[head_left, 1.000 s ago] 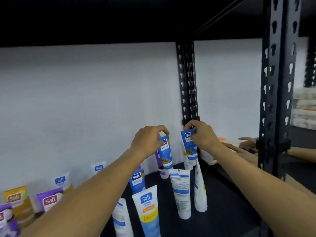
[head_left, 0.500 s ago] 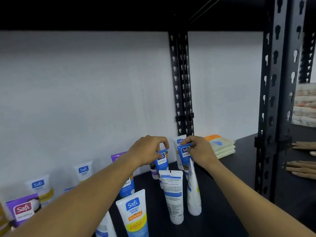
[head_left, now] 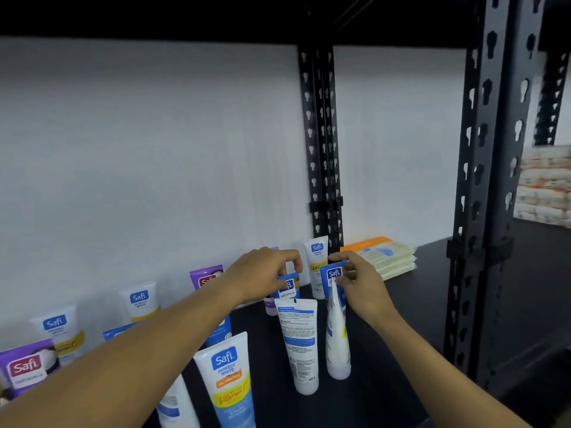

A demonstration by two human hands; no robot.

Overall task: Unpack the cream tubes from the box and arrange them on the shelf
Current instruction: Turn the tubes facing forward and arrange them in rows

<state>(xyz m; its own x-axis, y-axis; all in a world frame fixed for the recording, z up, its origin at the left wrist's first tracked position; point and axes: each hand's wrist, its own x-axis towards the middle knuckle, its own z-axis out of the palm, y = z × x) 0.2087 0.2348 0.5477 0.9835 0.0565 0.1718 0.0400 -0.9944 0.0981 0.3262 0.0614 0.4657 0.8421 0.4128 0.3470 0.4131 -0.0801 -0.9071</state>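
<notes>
Several Safi cream tubes stand cap-down on the black shelf [head_left: 401, 350]. My left hand [head_left: 262, 276] pinches the top of a blue Naturals tube [head_left: 289, 290] that stands near the back. My right hand [head_left: 358, 285] pinches the top of another blue tube [head_left: 332, 274] just to its right. In front of them stand a white tube [head_left: 298, 344] with its back label showing and a white tube [head_left: 336, 344] seen edge-on. A Perfect White tube [head_left: 318, 264] stands against the white back wall. The box is out of sight.
More tubes line the wall at left, white ones [head_left: 140, 301] and purple ones [head_left: 26, 369]. A Perfect White tube [head_left: 230, 384] stands at the front. Stacked flat packs [head_left: 386, 257] lie at the back right. Black perforated uprights [head_left: 323, 149] [head_left: 485, 211] frame the bay.
Both hands have come down with their blue tubes, which now stand on the shelf. The camera view has shifted up and left. The other person's hands at right are out of view.
</notes>
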